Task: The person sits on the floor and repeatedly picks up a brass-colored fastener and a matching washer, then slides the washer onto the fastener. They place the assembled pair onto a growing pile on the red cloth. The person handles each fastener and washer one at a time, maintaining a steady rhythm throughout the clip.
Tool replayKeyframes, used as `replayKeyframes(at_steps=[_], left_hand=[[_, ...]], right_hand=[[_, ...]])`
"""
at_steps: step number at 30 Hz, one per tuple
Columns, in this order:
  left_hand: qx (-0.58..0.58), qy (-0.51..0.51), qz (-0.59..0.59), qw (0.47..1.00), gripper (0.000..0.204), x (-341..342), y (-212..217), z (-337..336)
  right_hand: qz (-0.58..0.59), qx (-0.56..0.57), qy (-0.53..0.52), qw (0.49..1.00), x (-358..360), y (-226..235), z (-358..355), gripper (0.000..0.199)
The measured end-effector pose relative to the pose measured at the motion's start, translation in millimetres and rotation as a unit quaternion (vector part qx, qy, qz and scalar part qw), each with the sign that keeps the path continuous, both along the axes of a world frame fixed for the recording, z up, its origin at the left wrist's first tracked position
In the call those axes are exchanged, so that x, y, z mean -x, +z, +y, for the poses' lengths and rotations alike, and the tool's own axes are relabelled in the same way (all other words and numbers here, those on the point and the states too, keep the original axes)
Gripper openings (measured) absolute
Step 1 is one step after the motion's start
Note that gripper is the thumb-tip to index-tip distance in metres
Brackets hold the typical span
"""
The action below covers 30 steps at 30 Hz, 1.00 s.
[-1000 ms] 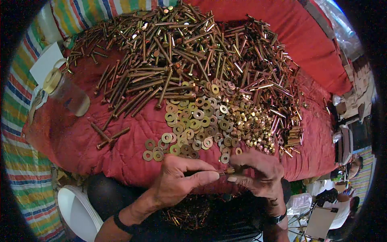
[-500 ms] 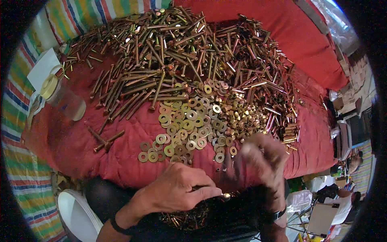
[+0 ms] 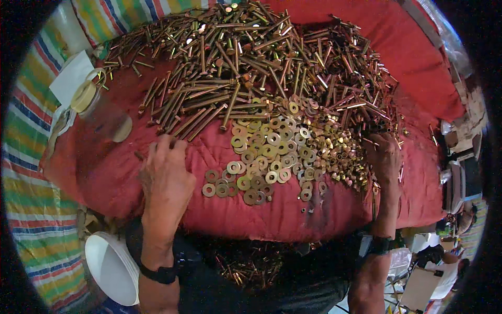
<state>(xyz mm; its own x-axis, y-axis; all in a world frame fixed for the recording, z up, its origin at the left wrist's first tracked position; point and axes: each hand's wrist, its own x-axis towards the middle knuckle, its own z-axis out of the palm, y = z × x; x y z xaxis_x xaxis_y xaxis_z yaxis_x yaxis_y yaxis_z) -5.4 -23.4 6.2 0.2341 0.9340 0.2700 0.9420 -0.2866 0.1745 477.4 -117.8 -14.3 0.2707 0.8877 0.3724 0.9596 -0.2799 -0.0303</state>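
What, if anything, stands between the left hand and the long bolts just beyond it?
Nothing visible does. The left hand is at the near edge of the long bolts, over red cloth; the washers lie to its right and the clear jar to its left. Whether it touches a bolt is hidden.

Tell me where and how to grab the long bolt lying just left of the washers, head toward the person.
Grip the long bolt by the shank just above its head, from above and the person's side, pinching across its long sides. Its near end juts toward bare red cloth, probably easier to reach than the far end among other bolts.
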Motion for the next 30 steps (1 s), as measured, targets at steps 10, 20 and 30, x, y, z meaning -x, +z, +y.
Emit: replayKeyframes(at_steps=[10,20,30], left_hand=[[-0.05,-0.01,-0.065,0.997,0.028,31,-11,2],[0.013,-0.007,-0.16,0.987,0.018,26,9,5],[0.243,-0.072,-0.609,0.751,0.042,-6,26,5]], right_hand=[[-0.05,-0.024,0.039,0.998,-3,-7,0,0.03],[-0.058,-0.045,0.019,0.997,21,-2,19,0.017],[0.492,-0.158,0.024,0.856,78,50,13,0.026]])
